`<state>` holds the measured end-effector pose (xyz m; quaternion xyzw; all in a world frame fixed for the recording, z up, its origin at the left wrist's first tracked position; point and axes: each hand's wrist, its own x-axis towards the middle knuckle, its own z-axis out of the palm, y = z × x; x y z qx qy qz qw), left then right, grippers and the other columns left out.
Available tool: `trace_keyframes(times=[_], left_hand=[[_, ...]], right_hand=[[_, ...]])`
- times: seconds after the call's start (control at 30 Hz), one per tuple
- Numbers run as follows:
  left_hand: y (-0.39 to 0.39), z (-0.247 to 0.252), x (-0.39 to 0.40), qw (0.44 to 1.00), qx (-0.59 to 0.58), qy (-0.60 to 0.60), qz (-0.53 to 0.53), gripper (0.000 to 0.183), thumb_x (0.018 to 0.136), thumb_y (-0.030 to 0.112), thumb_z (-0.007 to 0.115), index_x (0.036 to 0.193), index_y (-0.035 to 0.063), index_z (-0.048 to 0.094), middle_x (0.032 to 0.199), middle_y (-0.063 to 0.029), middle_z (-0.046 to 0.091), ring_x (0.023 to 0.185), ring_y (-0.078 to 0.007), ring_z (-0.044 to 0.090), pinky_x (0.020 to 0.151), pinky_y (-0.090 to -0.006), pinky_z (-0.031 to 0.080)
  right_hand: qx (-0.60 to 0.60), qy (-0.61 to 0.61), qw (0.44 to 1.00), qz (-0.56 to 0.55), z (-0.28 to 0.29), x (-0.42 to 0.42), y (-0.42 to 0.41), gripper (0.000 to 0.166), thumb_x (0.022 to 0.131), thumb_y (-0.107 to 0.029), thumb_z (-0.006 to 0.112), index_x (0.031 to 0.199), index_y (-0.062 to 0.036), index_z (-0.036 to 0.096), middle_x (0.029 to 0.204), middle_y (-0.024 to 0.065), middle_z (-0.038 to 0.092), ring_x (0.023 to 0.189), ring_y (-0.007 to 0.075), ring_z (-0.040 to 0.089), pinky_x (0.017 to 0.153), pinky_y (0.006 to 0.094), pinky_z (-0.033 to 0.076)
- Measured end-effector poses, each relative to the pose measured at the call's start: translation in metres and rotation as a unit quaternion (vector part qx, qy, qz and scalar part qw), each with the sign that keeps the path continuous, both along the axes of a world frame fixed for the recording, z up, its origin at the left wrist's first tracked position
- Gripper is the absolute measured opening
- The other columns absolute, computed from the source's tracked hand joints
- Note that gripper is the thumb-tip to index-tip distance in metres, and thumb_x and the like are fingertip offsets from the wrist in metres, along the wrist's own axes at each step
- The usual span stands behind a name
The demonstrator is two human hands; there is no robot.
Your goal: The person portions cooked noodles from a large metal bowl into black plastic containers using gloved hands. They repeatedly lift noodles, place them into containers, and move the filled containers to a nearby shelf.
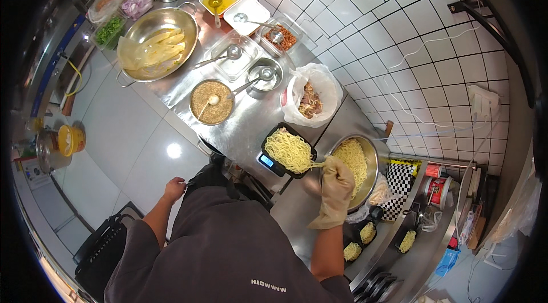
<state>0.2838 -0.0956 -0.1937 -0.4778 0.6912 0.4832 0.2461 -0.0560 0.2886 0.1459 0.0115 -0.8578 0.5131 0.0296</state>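
My right hand (338, 181), in a translucent plastic glove, is closed on a few strands of yellow noodles between the black tray and the steel bowl. The black plastic tray (315, 151), heaped with noodles (288, 150), sits on a digital kitchen scale (277, 167) with a lit display. Just right of the tray stands the large steel bowl (375, 166), holding more noodles (352, 161) and partly hidden by the glove. My bare left hand (174, 188) hangs by my hip over the floor, away from the counter; whether its fingers hold anything is not clear.
On the steel counter (175, 93) stand a pot of ground brown topping (212, 101), a bag-lined tub of meat scraps (311, 97), a wide pan (195, 41), a peanut container (280, 39) and several ladles. Small noodle trays (352, 251) lie at lower right. A tiled wall (364, 37) borders the counter.
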Motion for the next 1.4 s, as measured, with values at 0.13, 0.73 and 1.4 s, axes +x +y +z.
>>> trace_keyframes(times=[0.13,0.73,1.4], left_hand=[[0.000,0.000,0.000,1.000,0.010,0.001,0.014,0.036,0.091,0.020,0.069,0.123,0.0038,0.073,0.095,-0.0148,0.080,0.078,-0.0227,0.078,0.079,-0.0367,0.063],[0.007,0.006,-0.002,1.000,-0.004,-0.018,-0.002,0.035,0.094,0.020,0.067,0.125,0.0051,0.073,0.102,-0.0155,0.081,0.089,-0.0250,0.080,0.084,-0.0381,0.062],[0.005,-0.010,-0.042,0.991,-0.006,0.125,-0.047,0.028,0.097,0.021,0.071,0.121,0.0055,0.076,0.105,-0.0157,0.080,0.096,-0.0255,0.077,0.088,-0.0363,0.060]], right_hand=[[-0.019,0.115,0.993,0.001,0.054,-0.003,-0.006,0.016,0.101,-0.002,0.066,0.112,-0.0005,0.077,0.090,0.0005,0.069,0.077,0.0077,0.058,0.068,0.0243,0.047],[0.015,0.445,0.835,-0.323,0.295,-0.009,-0.006,0.038,0.103,-0.030,0.073,0.119,0.0039,0.077,0.095,0.0044,0.071,0.079,0.0071,0.058,0.069,0.0194,0.047],[0.248,0.000,0.948,-0.201,0.171,-0.041,0.154,0.036,0.101,-0.021,0.070,0.132,-0.0021,0.068,0.085,0.0008,0.064,0.070,0.0075,0.053,0.065,0.0252,0.042]])
